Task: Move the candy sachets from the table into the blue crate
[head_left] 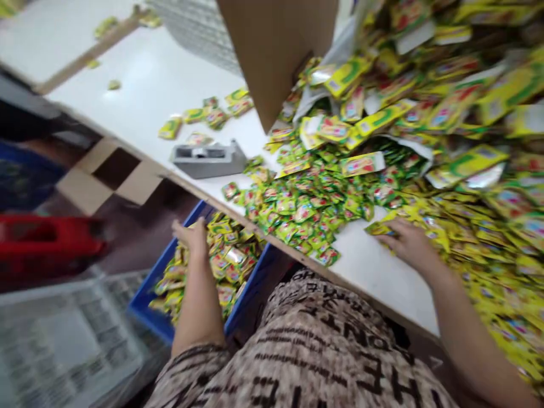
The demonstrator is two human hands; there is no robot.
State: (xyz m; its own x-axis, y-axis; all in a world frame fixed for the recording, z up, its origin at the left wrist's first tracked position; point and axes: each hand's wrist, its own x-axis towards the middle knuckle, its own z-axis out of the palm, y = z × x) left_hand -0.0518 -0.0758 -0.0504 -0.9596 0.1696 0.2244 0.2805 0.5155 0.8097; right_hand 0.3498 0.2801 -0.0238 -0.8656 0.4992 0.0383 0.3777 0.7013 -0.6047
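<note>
The left hand [193, 233], fingers apart, is over a blue crate [250, 283] of packets [233, 255] at nine o'clock; at three, the right hand [403, 241] pinches a yellow packet [377, 228] over the worktop [395, 289].

Flat packets [471, 226] at right are coloured mostly yellow, sachets [297, 209] left of them are patterned green and red; the left crate [148, 290] is coloured blue.

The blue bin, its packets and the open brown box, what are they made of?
Bin: probably smooth plastic, judging by its even blue walls. Packets: likely thin, shiny plastic or foil; one shows a silvery glint. Box: seems matte cardboard, plain brown with flaps folded out.
</note>
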